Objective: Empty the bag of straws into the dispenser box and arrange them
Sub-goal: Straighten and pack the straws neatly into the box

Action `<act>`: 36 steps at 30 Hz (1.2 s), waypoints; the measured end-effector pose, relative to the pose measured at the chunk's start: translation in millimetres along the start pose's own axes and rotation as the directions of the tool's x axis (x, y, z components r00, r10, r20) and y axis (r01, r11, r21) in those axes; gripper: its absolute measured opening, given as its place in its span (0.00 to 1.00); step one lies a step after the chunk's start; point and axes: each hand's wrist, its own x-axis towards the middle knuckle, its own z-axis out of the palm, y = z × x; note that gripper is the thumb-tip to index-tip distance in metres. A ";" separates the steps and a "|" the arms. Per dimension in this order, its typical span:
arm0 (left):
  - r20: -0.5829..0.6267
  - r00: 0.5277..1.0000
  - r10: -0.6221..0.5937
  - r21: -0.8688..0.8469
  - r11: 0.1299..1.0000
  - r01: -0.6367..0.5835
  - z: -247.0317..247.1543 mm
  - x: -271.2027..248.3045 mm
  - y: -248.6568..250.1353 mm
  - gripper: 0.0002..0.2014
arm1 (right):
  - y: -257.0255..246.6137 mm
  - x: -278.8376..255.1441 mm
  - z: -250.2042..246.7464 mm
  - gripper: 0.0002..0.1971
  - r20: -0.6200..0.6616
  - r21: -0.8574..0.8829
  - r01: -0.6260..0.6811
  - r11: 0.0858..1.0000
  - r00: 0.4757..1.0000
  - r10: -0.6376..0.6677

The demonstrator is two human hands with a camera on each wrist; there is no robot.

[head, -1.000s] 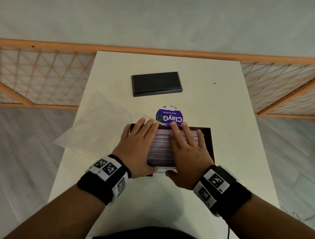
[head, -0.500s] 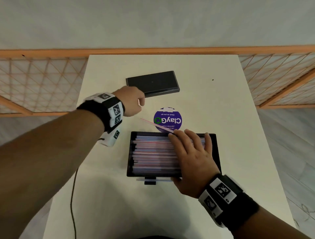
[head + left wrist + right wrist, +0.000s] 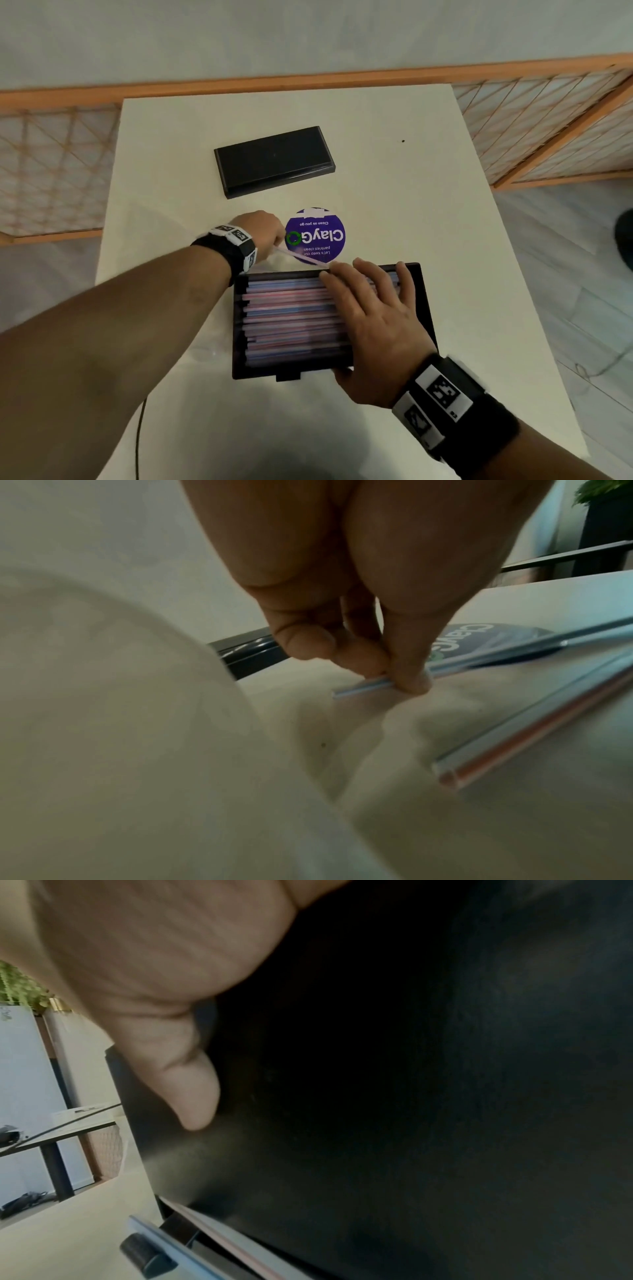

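Note:
The black dispenser box (image 3: 423,308) sits at the table's near middle, filled with pink and blue straws (image 3: 287,318) lying side by side. My right hand (image 3: 370,315) lies flat on their right half with fingers straight, its thumb (image 3: 192,1091) against the box's front wall. Behind the box's left corner, my left hand (image 3: 275,245) pinches the left end of a loose straw (image 3: 301,257), whose other end leans on the box's far rim. The left wrist view shows thumb and fingers (image 3: 363,661) pinching that straw (image 3: 363,688), with a second pink straw (image 3: 514,737) beside it.
The box's black lid (image 3: 274,161) lies further back. A purple round ClayGo sticker (image 3: 320,236) is stuck to the white table (image 3: 445,212) behind the box. A thin cable (image 3: 138,428) hangs at the front left. A wooden lattice rail (image 3: 548,113) runs beyond the table.
My left hand left the straws, reached towards the lid, then came back down and now pinches the loose straw behind the box. The right hand stayed flat on the straws.

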 end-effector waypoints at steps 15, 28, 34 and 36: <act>-0.494 0.865 -0.089 -0.326 0.941 -0.089 -113.3 -131.3 5.1 0.03 | 11.4 -14.3 -26.8 0.52 -0.294 0.314 0.103 0.944 0.956 -0.006; -0.240 0.970 -0.023 -0.227 0.973 -0.033 -34.7 -185.4 74.4 0.05 | 19.5 -51.0 -48.3 0.05 -0.537 0.305 0.242 0.921 0.843 -0.044; -0.230 0.973 -0.026 -0.295 0.955 -0.044 -31.5 -194.9 67.4 0.15 | -17.9 -56.7 18.1 0.14 0.088 0.051 0.162 0.985 0.982 -0.166; -0.283 0.958 -0.053 -0.332 0.942 -0.046 -30.6 -200.0 64.9 0.13 | -21.1 -50.0 41.3 0.17 0.210 -0.119 0.100 0.988 0.975 -0.074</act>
